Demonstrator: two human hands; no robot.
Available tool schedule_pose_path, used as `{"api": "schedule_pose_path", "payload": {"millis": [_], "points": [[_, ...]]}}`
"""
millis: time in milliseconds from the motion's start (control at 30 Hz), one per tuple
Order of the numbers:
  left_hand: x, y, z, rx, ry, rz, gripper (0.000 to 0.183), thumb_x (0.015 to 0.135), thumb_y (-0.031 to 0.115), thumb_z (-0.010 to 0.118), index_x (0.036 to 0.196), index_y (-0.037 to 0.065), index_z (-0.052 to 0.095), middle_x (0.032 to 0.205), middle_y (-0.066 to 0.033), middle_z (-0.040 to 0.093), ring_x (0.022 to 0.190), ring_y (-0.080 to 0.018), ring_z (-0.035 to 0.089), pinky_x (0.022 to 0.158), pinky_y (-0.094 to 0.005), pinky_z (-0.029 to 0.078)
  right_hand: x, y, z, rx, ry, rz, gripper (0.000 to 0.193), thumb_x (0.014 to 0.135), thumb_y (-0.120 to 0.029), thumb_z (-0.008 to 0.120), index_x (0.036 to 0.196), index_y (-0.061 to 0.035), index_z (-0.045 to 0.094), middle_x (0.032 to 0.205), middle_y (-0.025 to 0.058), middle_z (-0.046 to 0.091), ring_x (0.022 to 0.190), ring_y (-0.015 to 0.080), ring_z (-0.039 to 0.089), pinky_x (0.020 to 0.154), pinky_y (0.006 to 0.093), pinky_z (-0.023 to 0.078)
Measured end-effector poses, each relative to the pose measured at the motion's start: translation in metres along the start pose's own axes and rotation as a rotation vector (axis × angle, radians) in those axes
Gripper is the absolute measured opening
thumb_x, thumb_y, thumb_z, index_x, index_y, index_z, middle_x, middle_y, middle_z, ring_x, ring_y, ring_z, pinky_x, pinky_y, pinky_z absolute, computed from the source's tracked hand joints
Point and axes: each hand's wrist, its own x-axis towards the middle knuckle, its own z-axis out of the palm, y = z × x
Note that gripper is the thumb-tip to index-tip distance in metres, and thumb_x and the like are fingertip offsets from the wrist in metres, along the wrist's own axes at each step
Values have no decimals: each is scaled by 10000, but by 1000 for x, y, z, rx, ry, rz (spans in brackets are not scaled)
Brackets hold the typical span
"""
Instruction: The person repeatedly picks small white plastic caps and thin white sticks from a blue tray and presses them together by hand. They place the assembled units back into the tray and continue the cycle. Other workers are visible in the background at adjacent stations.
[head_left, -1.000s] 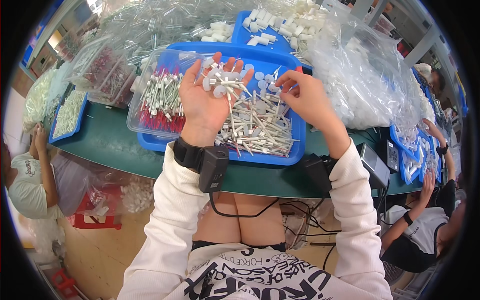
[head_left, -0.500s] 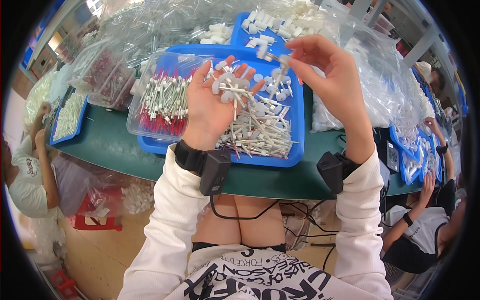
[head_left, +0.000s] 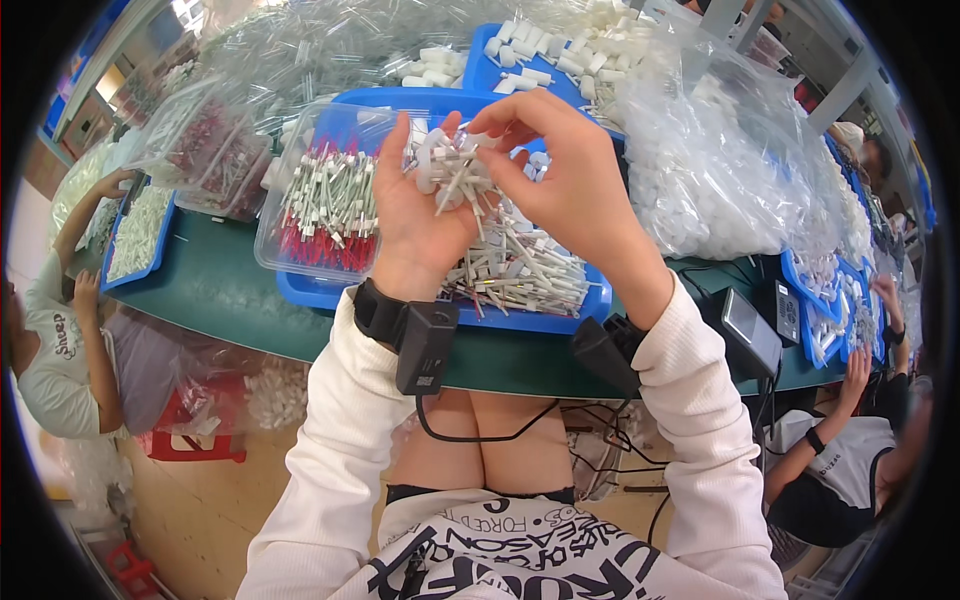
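Note:
Palm up over the blue tray (head_left: 598,302), my left hand (head_left: 425,230) cradles a bunch of small white sticks with round, disc-like caps (head_left: 456,178). Its fingers curl partly around them. My right hand (head_left: 570,165) reaches in from the right, thumb and forefinger pinched together at the bunch. What sits between those fingertips is hidden among the parts. Below both hands, a heap of loose white sticks (head_left: 520,268) lies in the tray. On the tray's left side rests a clear plastic box (head_left: 268,225) filled with red-and-white wired pieces (head_left: 325,200).
Behind stands another blue tray (head_left: 484,68) with white cylinders (head_left: 525,45). A large clear bag of white parts (head_left: 720,190) lies to the right, near a small grey device (head_left: 748,328). Clear bins (head_left: 185,150) stand at left. People work at both sides.
My right hand has moved left and slightly down, bringing its pinched fingers from beyond the tray's right side to the bunch in my left palm. The left hand stays nearly in place.

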Motion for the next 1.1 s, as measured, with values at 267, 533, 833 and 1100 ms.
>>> {"api": "schedule_pose_path", "payload": {"millis": [267,533,833,1100], "points": [[-5,-3,5,-116,14,57,482,855,376,616,1204,64,497,1147,-196,533,1083,-358,537,946,-551,454,12,48,-28,223,153,421,205,784,-141,660,974,-71,688,866,78,650,663,162,606,641,261,467],[-5,-1,-1,-169,-27,71,496,850,292,631,1256,52,479,1260,-230,484,1172,-370,489,996,-550,423,-16,82,-28,-838,-275,388,471,743,-454,664,977,-46,651,920,126,675,898,269,644,739,383,492],[-5,-2,1,-165,-33,95,488,853,295,621,1250,57,467,1286,-244,468,1181,-382,480,998,-560,414,10,57,-15,-791,-525,729,556,669,-426,675,1056,-30,622,990,121,687,919,286,668,745,376,523],[-2,2,-1,-174,-35,101,493,850,336,606,1235,92,418,1204,-222,488,1132,-406,493,961,-640,407,17,81,-15,-661,-415,816,307,629,-334,708,780,-67,720,786,126,700,797,252,689,714,368,537]]}}
